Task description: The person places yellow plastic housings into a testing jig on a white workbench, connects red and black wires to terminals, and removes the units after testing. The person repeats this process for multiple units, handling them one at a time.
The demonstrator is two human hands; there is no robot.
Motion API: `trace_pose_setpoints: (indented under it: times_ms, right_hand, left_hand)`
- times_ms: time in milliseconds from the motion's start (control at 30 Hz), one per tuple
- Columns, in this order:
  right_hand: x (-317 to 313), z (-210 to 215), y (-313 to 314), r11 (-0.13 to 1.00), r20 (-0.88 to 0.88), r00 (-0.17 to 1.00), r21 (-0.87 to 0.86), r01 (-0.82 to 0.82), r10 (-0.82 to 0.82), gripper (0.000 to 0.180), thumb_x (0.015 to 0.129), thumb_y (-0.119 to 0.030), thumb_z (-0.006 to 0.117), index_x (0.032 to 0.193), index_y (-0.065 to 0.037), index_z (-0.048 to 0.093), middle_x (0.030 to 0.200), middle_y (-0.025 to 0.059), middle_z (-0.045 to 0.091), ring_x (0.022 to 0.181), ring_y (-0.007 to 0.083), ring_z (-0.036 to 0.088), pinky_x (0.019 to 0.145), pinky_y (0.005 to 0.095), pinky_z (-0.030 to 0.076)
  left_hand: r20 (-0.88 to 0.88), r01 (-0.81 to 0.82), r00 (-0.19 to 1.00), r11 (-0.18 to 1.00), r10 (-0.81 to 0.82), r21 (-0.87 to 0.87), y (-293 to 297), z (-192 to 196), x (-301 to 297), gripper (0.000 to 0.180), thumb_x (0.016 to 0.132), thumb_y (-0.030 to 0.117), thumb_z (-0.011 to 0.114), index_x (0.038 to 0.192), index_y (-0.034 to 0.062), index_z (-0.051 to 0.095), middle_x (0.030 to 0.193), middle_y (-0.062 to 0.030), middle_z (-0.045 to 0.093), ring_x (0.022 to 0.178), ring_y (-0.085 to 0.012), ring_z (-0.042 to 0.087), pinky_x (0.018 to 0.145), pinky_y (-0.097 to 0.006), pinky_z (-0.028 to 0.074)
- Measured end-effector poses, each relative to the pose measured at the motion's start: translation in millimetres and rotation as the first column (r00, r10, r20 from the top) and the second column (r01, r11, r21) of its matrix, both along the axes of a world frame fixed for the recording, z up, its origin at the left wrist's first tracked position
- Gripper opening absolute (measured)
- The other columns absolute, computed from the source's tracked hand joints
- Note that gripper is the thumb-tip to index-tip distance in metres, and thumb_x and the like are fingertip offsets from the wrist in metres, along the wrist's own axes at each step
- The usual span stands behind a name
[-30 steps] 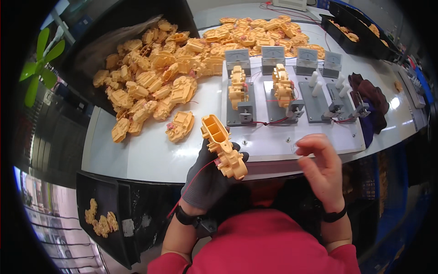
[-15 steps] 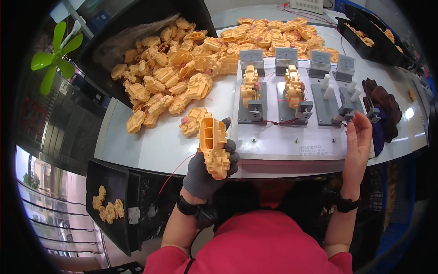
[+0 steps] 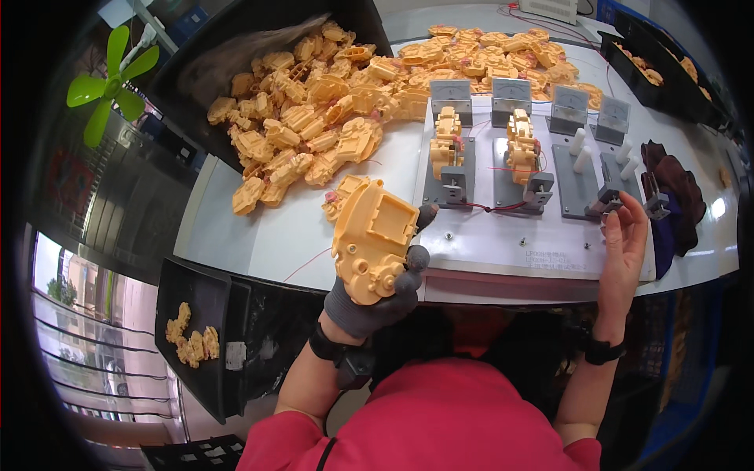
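Head view: the gloved L hand [image 3: 365, 312] is holding a pale-orange plastic housing [image 3: 365, 247] by the near edge of a white bench [image 3: 228, 235], fingers curling round its lower R side. The bare R hand [image 3: 623, 250] is resting its fingertips at the small dark clamp block [image 3: 605, 201] of the third fixture [image 3: 567, 185], thumb & index lying close together; can't tell if they're pinching it or just touching. That fixture's white pegs [image 3: 581, 162] are standing bare.

Poss. trouble: only one hand is supporting the housing, so a slack grip or uneven wt. could be letting it slip. A thin red wire [image 3: 309, 263] is trailing L from behind it; can't see its ends, but if it's snagging on the bench edge or the loose housing [image 3: 339, 198] just behind, it could be pulling free. The clamp block might be nipping a fingertip if it's moving suddenly. Heaped housings [image 3: 302, 122] are spilling from a tipped black bin [image 3: 188, 102]; a bump could be sending some sliding.
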State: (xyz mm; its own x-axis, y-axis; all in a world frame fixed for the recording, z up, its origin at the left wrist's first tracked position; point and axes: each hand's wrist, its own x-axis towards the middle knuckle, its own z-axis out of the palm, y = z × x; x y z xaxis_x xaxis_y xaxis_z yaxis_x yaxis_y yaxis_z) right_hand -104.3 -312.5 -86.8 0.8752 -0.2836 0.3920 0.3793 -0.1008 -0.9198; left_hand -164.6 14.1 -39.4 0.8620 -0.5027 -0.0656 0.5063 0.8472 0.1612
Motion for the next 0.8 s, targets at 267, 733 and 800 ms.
trace_pose_setpoints:
  times_ms: [267,733,800]
  right_hand:
    - [0.6,-0.5,3.1,0.991,0.019,0.993,0.064,-0.118,0.117,0.034,0.101,-0.011,0.06,0.134,-0.009,0.051,0.113,0.0026,0.055,0.102,0.0098,0.053,0.093,0.0251,0.042]
    - [-5.8,5.3,-2.2,0.992,0.106,0.987,0.032,-0.125,0.121,0.028,0.09,-0.017,0.074,0.11,-0.006,0.057,0.094,0.004,0.062,0.082,0.014,0.062,0.071,0.0288,0.048]
    - [-6.5,5.3,1.3,0.993,0.134,0.984,0.005,-0.115,0.113,0.027,0.091,-0.018,0.073,0.109,-0.006,0.057,0.095,0.0054,0.062,0.082,0.0156,0.062,0.074,0.0299,0.05]
  left_hand:
    - [0.217,0.038,0.968,0.922,-0.13,0.386,-27.0,32.4,17.0,0.063,0.103,0.034,0.041,0.157,0.0071,0.023,0.094,-0.008,0.057,0.064,-0.015,0.054,0.053,-0.026,0.043]
    - [0.459,-0.95,0.119,0.033,-0.88,0.309,-77.9,117.2,145.1,0.071,0.085,0.002,0.074,0.149,0.0029,0.04,0.134,-0.0124,0.058,0.108,-0.0145,0.062,0.086,-0.03,0.054]
    - [0.466,-0.901,0.177,0.049,-0.867,0.432,-84.0,122.4,175.8,0.071,0.086,0.006,0.075,0.149,0.0051,0.041,0.142,-0.0151,0.052,0.116,-0.0167,0.06,0.09,-0.031,0.053]
